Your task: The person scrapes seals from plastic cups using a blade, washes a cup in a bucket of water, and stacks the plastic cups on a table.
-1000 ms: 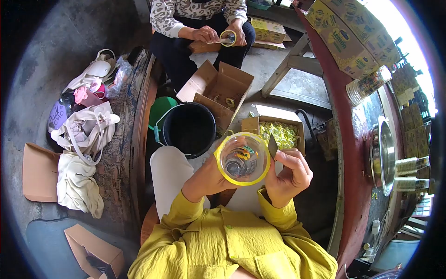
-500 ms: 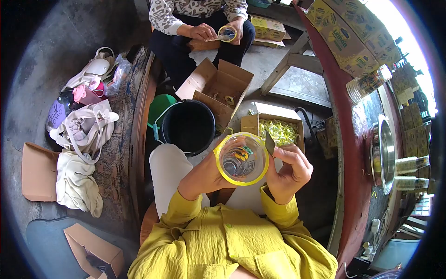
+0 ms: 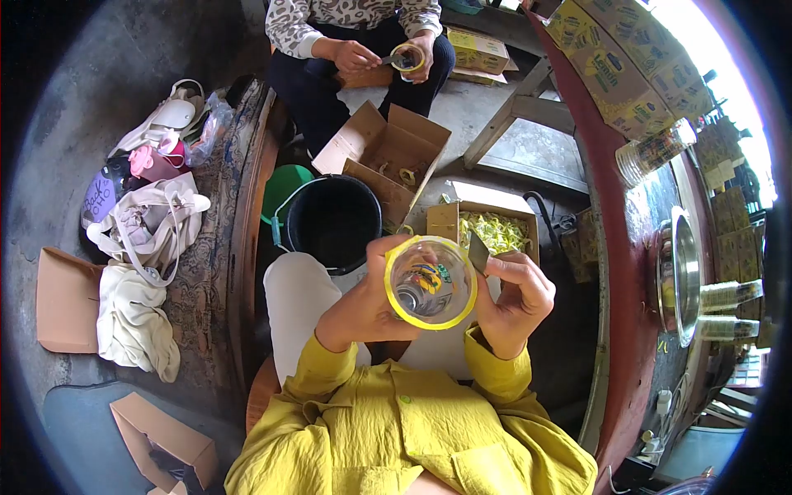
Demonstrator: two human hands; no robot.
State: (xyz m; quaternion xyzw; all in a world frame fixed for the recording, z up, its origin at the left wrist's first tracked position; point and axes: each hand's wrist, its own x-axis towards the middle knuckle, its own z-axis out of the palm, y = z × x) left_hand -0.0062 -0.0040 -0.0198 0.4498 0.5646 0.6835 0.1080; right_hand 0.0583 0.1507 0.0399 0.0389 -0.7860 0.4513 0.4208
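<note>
In my left hand (image 3: 363, 305) is a clear plastic cup (image 3: 450, 308) with a yellow rim, its mouth turned up toward me. Coloured print shows through its wall. My fingers wrap round its left side and are partly hidden behind it. My right hand (image 3: 518, 301) pinches a small dark flat blade (image 3: 478, 252), held against or very close to the cup's right rim; I cannot tell whether they touch. Behind the blade stands a cardboard box (image 3: 444, 223) holding many yellow-green strips (image 3: 498, 234).
A black bucket (image 3: 289, 216) and an open carton (image 3: 338, 155) stand ahead. Opposite sits a person (image 3: 351, 58) holding a similar cup and a blade. Bags (image 3: 153, 214) lie on the left bench. To the right, a red-edged counter (image 3: 615, 247) carries a metal basin (image 3: 681, 276) and stacked cups (image 3: 652, 155).
My cup has turned slightly in my left hand, with more fingers showing at its left. The blade stays at the rim. Across from me, the other person's blade has moved to their cup's mouth.
</note>
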